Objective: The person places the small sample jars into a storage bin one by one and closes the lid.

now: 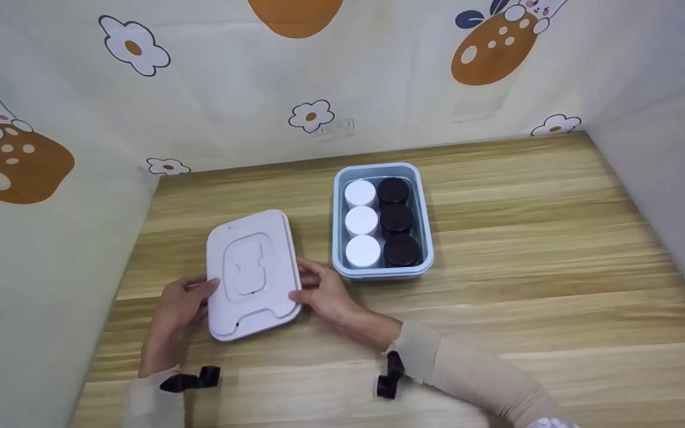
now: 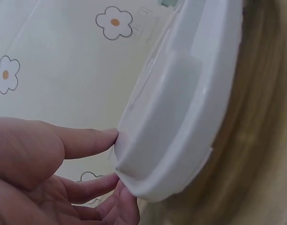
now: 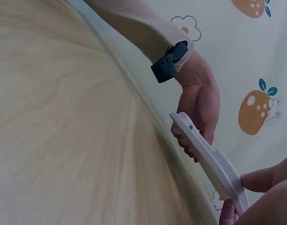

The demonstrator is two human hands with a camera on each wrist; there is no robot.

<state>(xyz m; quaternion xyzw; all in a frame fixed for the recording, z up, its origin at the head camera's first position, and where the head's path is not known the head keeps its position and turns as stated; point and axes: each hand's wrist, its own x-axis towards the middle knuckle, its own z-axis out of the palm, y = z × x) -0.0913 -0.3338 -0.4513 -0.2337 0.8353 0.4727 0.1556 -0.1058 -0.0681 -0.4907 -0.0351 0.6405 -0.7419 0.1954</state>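
Observation:
A white plastic lid (image 1: pixel 250 321) with rounded corners and raised outlines is held above the table, left of the box. My left hand (image 1: pixel 182 300) grips its left edge, thumb on top and fingers underneath. On the opposite edge my right hand (image 1: pixel 327 297) pinches it, also with the thumb on top. Seen from the left wrist, the lid (image 2: pixel 166 108) is edge-on and off the wood. To the right stands a light blue box (image 1: pixel 383 273) without a cover. Inside it are a column of white-capped jars (image 1: pixel 362 222) and a column of black-capped jars (image 1: pixel 397 218).
The wood-grain table (image 1: pixel 527 267) extends to the right of the box. A pale patterned curtain (image 1: pixel 229 101) rises along the back and left, and a plain pale wall (image 1: pixel 663 137) borders the right. A small black camera (image 1: pixel 387 374) is strapped to each wrist.

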